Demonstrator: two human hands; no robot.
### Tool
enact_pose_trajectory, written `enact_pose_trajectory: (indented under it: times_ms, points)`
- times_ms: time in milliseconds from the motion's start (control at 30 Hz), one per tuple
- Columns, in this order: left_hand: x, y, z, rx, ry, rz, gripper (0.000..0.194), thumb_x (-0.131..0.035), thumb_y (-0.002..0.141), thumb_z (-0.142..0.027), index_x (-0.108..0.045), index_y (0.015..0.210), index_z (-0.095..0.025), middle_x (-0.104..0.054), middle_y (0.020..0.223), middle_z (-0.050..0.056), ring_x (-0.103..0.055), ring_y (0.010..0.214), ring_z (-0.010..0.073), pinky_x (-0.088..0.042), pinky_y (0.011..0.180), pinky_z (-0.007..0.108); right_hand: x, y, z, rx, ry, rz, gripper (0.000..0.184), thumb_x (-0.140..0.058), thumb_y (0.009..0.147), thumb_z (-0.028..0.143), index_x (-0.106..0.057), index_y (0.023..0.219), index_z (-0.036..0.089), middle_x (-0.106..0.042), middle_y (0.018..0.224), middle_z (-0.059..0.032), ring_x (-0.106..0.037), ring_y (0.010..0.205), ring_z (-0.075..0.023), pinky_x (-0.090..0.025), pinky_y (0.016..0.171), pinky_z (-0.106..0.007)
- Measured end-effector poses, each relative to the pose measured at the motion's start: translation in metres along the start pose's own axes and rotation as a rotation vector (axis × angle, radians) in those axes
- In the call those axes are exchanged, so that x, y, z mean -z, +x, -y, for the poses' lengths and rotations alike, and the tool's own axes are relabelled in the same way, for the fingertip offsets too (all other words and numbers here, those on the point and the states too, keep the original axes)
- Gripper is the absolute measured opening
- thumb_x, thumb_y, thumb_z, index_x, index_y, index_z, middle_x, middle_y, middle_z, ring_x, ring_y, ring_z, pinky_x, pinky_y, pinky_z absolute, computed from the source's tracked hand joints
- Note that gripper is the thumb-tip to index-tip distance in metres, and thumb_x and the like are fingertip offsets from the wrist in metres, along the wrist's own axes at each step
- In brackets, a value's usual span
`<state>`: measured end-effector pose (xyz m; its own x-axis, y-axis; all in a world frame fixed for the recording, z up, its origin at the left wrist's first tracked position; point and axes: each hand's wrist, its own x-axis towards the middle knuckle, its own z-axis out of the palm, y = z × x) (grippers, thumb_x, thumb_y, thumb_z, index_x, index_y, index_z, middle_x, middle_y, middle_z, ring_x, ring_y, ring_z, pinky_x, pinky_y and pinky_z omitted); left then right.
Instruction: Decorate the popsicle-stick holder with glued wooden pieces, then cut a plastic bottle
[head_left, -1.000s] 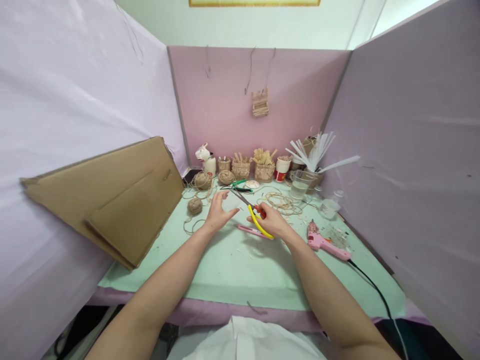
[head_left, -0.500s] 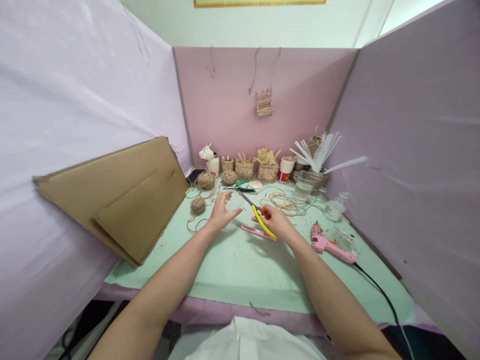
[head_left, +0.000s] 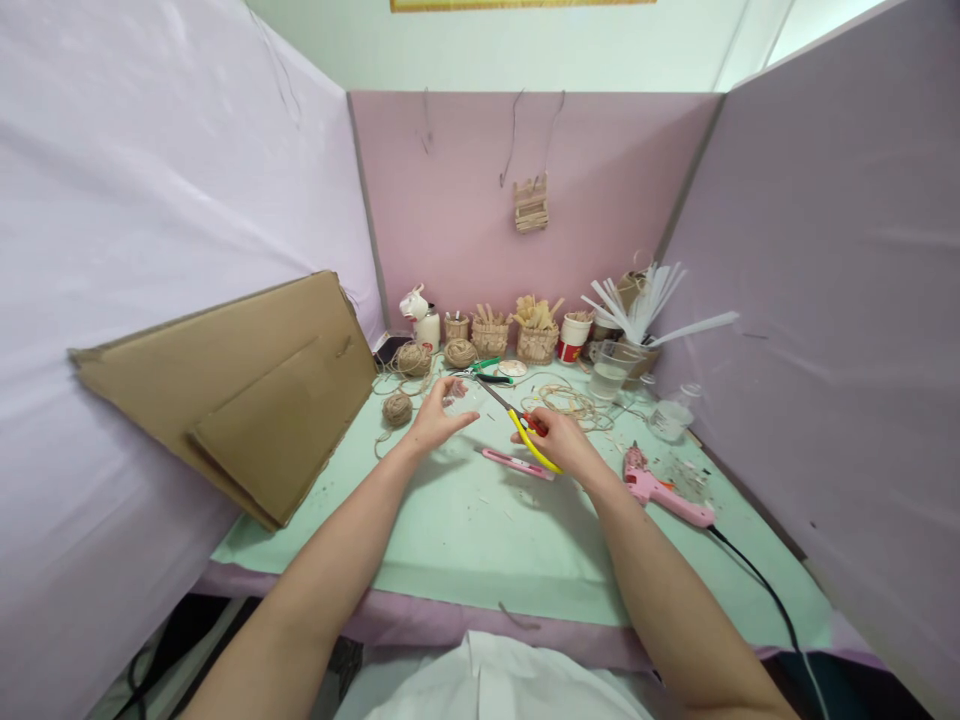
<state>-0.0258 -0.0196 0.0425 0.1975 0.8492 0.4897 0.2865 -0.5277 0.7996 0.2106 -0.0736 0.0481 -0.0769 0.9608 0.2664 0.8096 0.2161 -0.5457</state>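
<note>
My right hand (head_left: 561, 440) is closed round the yellow and red handles of a pair of scissors (head_left: 529, 430), whose blades point up and left towards my left hand. My left hand (head_left: 437, 412) hovers over the green mat (head_left: 480, 530) with fingers curled and thumb out, pinching something small I cannot make out. A pink utility knife (head_left: 517, 464) lies on the mat just below the scissors.
Twine balls (head_left: 397, 408) and loose twine (head_left: 564, 402) lie on the mat. Small baskets, cups and a cup of white strips (head_left: 637, 310) line the back wall. A pink glue gun (head_left: 664, 492) with its cord lies at right. Cardboard sheets (head_left: 240, 390) lean at left.
My left hand's fingers have curled from spread to a pinch and lifted slightly. The right hand with the scissors has shifted a little to the right.
</note>
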Motion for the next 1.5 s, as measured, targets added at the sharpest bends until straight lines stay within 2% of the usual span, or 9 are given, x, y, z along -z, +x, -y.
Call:
enact_pose_trajectory:
  times_ms: [433,767,1133,1500]
  points:
    - [0.006,0.002,-0.006,0.097,-0.137,0.091,0.055,-0.078,0.065,-0.032,-0.053,0.114,-0.022,-0.06,0.118,0.008,-0.058,0.111,0.0221,-0.042,0.097,0.038,0.003,-0.002,0.002,0.009,-0.048,0.003,0.044,-0.061,0.077,0.057,-0.038,0.061,0.023,-0.046,0.057,0.0036,-0.036,0.052,-0.0123,-0.022,0.053,-0.026]
    - [0.009,0.0,-0.007,0.042,-0.146,0.194,0.056,-0.077,0.067,-0.03,-0.055,0.118,-0.022,-0.063,0.115,0.007,-0.059,0.111,0.0226,-0.042,0.1,0.04,0.002,-0.001,0.001,-0.025,-0.006,0.021,0.039,-0.064,0.071,0.058,-0.047,0.071,0.023,-0.052,0.063,0.0038,-0.042,0.057,-0.0134,-0.024,0.052,-0.025]
    - [0.012,0.002,0.001,0.061,-0.21,0.244,0.06,-0.078,0.068,-0.031,-0.055,0.122,-0.022,-0.061,0.122,0.009,-0.058,0.114,0.0228,-0.041,0.103,0.04,0.001,-0.001,-0.002,0.009,-0.007,0.008,0.042,-0.064,0.073,0.056,-0.042,0.063,0.022,-0.048,0.058,0.004,-0.037,0.053,-0.0123,-0.022,0.052,-0.026]
    - [0.023,0.003,-0.011,0.133,-0.269,0.289,0.058,-0.079,0.068,-0.031,-0.057,0.121,-0.021,-0.06,0.123,0.012,-0.056,0.117,0.026,-0.045,0.097,0.041,0.005,-0.003,0.002,0.016,-0.032,0.022,0.042,-0.064,0.075,0.056,-0.043,0.06,0.022,-0.047,0.056,0.0036,-0.037,0.053,-0.0125,-0.021,0.053,-0.026]
